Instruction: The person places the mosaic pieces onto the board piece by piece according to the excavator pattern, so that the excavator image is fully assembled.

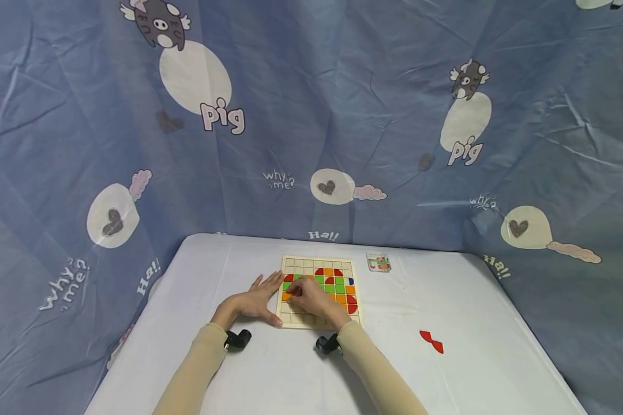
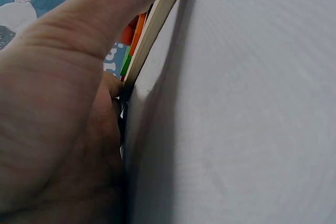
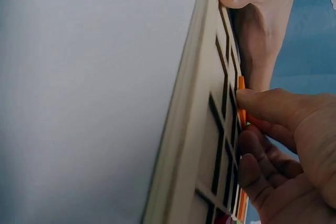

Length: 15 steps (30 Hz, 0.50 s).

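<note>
A wooden grid board (image 1: 296,319) lies on the white table, partly filled with red, green and orange tiles. My left hand (image 1: 256,300) lies flat on the table with straight fingers against the board's left edge (image 2: 152,30); its thumb (image 3: 252,3) touches the near corner. My right hand (image 1: 307,297) rests on the board and pinches an orange tile (image 1: 286,296) at the left column. In the right wrist view the orange tile (image 3: 241,98) stands on edge under my fingertips (image 3: 252,100), above an open cell of the board (image 3: 205,129).
Two red pieces (image 1: 431,341) lie loose on the table (image 1: 446,300) to the right. A small clear pack (image 1: 378,263) sits beyond the board's far right corner. A blue printed cloth (image 1: 311,115) hangs behind and around the table.
</note>
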Each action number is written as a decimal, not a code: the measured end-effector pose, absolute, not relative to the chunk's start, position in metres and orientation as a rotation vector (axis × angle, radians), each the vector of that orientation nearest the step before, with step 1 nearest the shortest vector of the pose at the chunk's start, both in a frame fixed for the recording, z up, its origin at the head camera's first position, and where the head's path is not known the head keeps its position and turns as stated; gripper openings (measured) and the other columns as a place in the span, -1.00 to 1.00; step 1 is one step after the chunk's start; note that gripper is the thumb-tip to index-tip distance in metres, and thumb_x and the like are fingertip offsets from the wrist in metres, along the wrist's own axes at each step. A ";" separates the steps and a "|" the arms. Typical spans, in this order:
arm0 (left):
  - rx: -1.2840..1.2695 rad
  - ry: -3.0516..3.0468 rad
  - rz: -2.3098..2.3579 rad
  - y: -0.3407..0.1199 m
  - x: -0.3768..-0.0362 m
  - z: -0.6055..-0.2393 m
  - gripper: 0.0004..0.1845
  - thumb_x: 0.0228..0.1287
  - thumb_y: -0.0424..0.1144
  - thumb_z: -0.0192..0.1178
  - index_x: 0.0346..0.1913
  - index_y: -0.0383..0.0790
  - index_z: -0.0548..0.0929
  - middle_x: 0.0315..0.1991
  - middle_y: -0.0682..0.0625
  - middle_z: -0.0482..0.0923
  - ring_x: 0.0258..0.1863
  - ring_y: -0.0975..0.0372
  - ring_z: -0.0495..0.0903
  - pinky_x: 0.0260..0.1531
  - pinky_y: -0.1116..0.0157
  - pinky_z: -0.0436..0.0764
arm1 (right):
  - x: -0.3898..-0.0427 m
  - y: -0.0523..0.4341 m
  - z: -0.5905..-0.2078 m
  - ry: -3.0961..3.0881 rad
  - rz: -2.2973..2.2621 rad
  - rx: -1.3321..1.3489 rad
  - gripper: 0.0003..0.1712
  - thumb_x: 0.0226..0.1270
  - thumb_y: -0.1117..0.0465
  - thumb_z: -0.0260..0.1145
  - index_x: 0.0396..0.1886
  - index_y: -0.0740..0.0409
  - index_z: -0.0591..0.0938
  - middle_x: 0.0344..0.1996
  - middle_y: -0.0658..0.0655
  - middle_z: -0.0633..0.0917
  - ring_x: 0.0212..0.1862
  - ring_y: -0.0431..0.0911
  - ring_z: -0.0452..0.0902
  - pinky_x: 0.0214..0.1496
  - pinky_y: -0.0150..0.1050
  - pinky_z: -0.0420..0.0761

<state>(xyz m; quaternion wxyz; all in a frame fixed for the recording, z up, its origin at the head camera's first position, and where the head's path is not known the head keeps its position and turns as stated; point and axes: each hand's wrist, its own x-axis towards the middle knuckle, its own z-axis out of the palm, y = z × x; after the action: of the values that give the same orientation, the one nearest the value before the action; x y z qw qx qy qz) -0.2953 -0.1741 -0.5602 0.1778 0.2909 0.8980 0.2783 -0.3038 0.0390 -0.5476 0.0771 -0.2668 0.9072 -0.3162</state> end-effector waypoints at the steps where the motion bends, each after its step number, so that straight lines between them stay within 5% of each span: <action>1: 0.823 2.540 0.790 -0.174 -0.295 -0.560 0.37 -0.14 0.26 0.45 0.53 -0.30 -0.19 0.57 -0.17 -0.38 0.56 0.00 -0.38 0.47 -0.12 -0.46 | -0.304 0.039 -0.548 2.718 -0.947 -0.799 -0.79 0.22 0.21 0.41 -0.15 0.13 0.72 -0.31 -0.03 0.65 -0.31 -0.28 0.49 -0.25 -0.50 0.57; 15: 0.778 2.556 0.773 -0.172 -0.294 -0.560 0.40 -0.20 0.28 0.47 0.54 -0.27 -0.19 0.57 -0.13 -0.39 0.56 0.03 -0.37 0.48 -0.08 -0.46 | -0.284 0.077 -0.531 2.687 -1.066 -0.846 -0.77 0.27 0.21 0.36 -0.12 0.21 0.66 -0.27 0.01 0.63 -0.28 -0.26 0.50 -0.23 -0.46 0.58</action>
<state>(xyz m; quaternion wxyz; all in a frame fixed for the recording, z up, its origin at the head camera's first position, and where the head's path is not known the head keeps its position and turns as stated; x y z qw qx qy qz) -0.2945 -0.1724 -0.5598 0.1793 0.2751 0.9041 0.2736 -0.2840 0.0771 -0.5313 0.0650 -0.2802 0.8902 -0.3533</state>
